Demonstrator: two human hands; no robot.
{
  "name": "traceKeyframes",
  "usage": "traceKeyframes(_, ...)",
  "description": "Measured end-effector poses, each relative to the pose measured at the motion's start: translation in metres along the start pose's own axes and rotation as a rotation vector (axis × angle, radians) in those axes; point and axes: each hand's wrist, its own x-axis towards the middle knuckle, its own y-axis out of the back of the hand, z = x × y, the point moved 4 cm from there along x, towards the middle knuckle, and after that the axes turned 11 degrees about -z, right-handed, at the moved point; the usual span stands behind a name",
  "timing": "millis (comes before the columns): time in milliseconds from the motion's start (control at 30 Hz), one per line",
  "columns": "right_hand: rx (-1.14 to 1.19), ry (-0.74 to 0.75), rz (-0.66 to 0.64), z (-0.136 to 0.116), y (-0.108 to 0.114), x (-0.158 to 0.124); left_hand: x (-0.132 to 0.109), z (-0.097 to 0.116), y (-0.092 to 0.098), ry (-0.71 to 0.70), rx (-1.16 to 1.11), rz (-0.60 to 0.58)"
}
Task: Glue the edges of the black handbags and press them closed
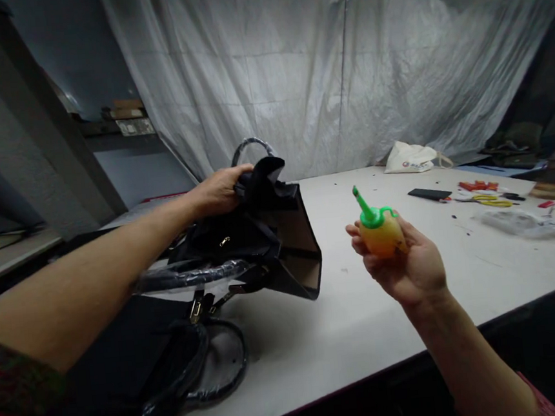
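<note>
— What are the hands doing?

— The left hand [218, 190] is gripping the top edge of a black handbag [271, 247], fingers curling over the folded flap. The right hand [406, 265] is cradling a small squeeze bottle [381, 232], fingers wrapping round its body. It is holding the bottle up above the bench, well apart from the handbag.

— And where is the handbag sitting?

— It is resting on the left part of the white bench [365, 317], with one handle arching up behind the left hand. A second dark bag [126, 370] is lying nearer the front edge, its wrapped straps looping on the surface.

— What is lying further out?

— Toward the far right, a flat black slab [429, 193], yellow-handled scissors [493, 201], some orange bits [478, 185] and crumpled clear plastic [516, 219] are lying scattered. A white carrier bag [412, 157] is sitting at the back edge. A creased grey sheet [343, 66] is hanging behind the bench, and a shelf [124, 121] is showing in the dim left corner.

— How is the bottle looking?

— Its body is shading from yellow to orange, and its green cap is ending in a slim nozzle pointing up and slightly left. The handbag's end panel is showing brown, edged in black.
</note>
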Motion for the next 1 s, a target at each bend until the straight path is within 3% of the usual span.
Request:
traceKeyframes(100, -0.031, 0.074, 0.066, -0.005, 0.018, -0.015, 0.012, 0.01, -0.029, -0.011, -0.152, -0.326)
traceKeyframes(200, -0.063, 0.109, 0.102, -0.007, 0.031, -0.03, 0.026, 0.014, -0.07, 0.005, -0.148, -0.522)
traceKeyframes(333, -0.051, 0.135, 0.173, -0.009, 0.046, -0.043, 0.051, 0.023, -0.124, -0.069, -0.009, -0.593)
traceKeyframes(467, -0.026, 0.1, 0.106, 0.0, 0.055, -0.045, 0.066, 0.029, -0.158, -0.022, 0.078, -0.596)
traceKeyframes(600, -0.043, -0.011, 0.071, 0.026, 0.063, -0.042, 0.069, 0.025, -0.166, 0.009, 0.101, -0.595)
traceKeyframes(800, 0.077, -0.009, 0.101, 0.058, 0.072, -0.029, 0.06, 0.022, -0.154, 0.121, 0.069, -0.567)
traceKeyframes(1000, 0.173, 0.056, -0.051, 0.055, 0.049, -0.013, 0.036, 0.028, -0.136, 0.067, 0.025, -0.518)
